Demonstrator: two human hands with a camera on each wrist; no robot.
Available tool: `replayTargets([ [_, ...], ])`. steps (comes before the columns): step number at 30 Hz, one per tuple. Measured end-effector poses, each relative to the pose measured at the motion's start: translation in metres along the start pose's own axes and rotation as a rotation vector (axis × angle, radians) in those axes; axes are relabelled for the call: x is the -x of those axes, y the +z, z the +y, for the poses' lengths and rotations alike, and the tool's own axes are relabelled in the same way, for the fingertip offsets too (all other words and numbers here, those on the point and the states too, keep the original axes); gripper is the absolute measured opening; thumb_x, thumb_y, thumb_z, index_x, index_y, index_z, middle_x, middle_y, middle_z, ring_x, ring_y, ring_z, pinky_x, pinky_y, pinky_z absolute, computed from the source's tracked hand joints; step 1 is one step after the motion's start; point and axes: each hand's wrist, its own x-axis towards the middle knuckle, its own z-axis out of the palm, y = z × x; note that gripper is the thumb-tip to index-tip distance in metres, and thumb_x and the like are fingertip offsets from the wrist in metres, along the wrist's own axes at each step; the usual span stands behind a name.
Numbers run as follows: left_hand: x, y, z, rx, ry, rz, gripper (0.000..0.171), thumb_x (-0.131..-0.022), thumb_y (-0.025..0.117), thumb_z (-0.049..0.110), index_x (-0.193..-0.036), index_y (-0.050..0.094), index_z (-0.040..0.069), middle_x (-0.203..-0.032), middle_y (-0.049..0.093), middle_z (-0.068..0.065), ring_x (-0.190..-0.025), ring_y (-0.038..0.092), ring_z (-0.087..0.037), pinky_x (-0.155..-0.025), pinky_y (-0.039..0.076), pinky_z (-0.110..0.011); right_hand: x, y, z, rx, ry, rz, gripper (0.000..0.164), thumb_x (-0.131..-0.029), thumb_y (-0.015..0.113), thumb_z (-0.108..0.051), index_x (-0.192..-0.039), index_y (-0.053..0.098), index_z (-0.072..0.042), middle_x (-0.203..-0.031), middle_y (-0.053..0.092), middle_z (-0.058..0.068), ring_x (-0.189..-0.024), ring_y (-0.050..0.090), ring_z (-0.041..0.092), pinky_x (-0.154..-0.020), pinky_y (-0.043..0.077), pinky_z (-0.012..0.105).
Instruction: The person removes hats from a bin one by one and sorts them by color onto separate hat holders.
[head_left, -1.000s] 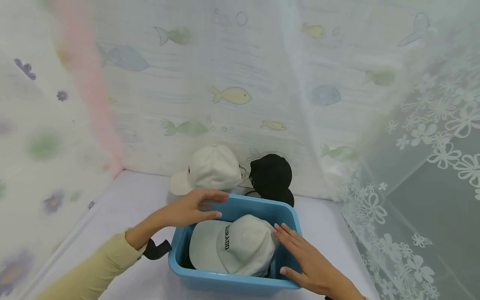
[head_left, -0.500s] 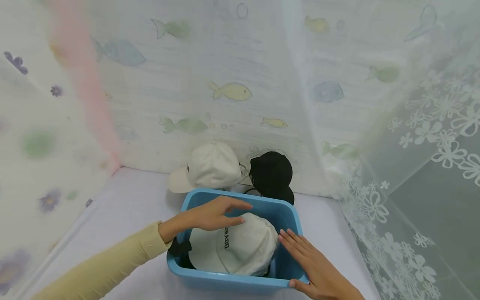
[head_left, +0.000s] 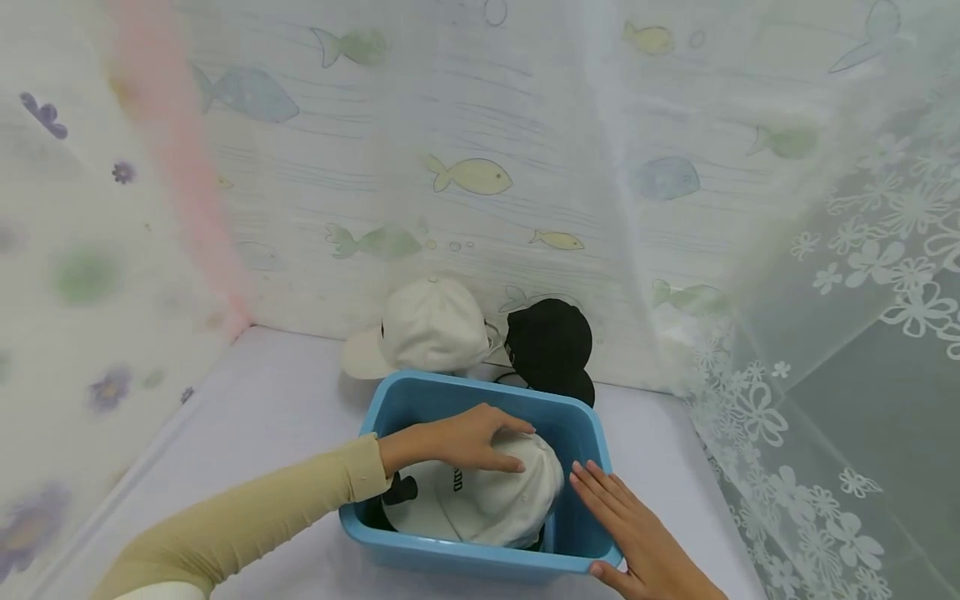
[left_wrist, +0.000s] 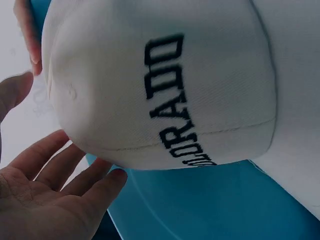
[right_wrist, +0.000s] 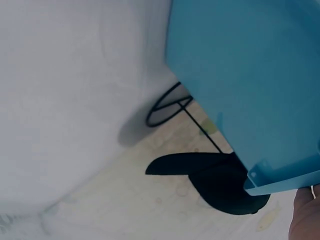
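A pale cap (head_left: 517, 508) with dark lettering lies inside a blue plastic bin (head_left: 442, 554), its brim to the left. My left hand (head_left: 472, 437) reaches over the cap's crown with thumb and fingers spread. In the left wrist view, the left hand's fingers (left_wrist: 45, 160) are fairly straight, with the fingertips at the edge of the cap's crown (left_wrist: 110, 90); firm contact is hard to tell. My right hand (head_left: 641, 533) rests on the bin's right rim, fingers extended and thumb near the front corner. In the right wrist view only part of that hand (right_wrist: 305, 215) shows beyond the rim.
Behind the bin, a white cap (head_left: 435, 325) and a black cap (head_left: 551, 342) sit near the fish-patterned curtain (head_left: 472, 108). The right wrist view shows a thin black wire stand (right_wrist: 162, 122) by the black cap. White cloth (head_left: 285, 367) covers the surface.
My left hand has moved right and down from the bin's left rear rim to above the cap's crown. The right hand has shifted slightly away from the cap, along the right rim.
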Motion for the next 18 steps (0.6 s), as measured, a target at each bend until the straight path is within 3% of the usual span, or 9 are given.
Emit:
replayTargets([
  [11,-0.014,0.003,-0.009,-0.076,-0.05,-0.04,0.073,-0.085,0.081,0.043,-0.144,0.057,0.007,-0.136,0.066,-0.004,-0.11,0.061,-0.007,-0.089,0.051,-0.021,-0.001,0.003,0.003,-0.033,-0.003,0.019,0.08,-0.094,0.066,-0.037,-0.158,0.033,-0.002,-0.166,0.03,0.009,-0.157,0.016,0.02,-0.125,0.001,0.02],
  [18,-0.019,0.007,-0.011,-0.07,-0.051,-0.053,0.064,-0.087,0.082,0.036,-0.14,0.061,0.006,-0.13,0.068,-0.005,-0.102,0.061,-0.004,-0.086,0.051,-0.018,0.0,0.007,0.001,-0.038,0.02,0.022,0.082,-0.092,0.069,-0.032,-0.16,0.031,-0.007,-0.166,0.031,0.008,-0.157,0.015,0.018,-0.125,0.0,0.019],
])
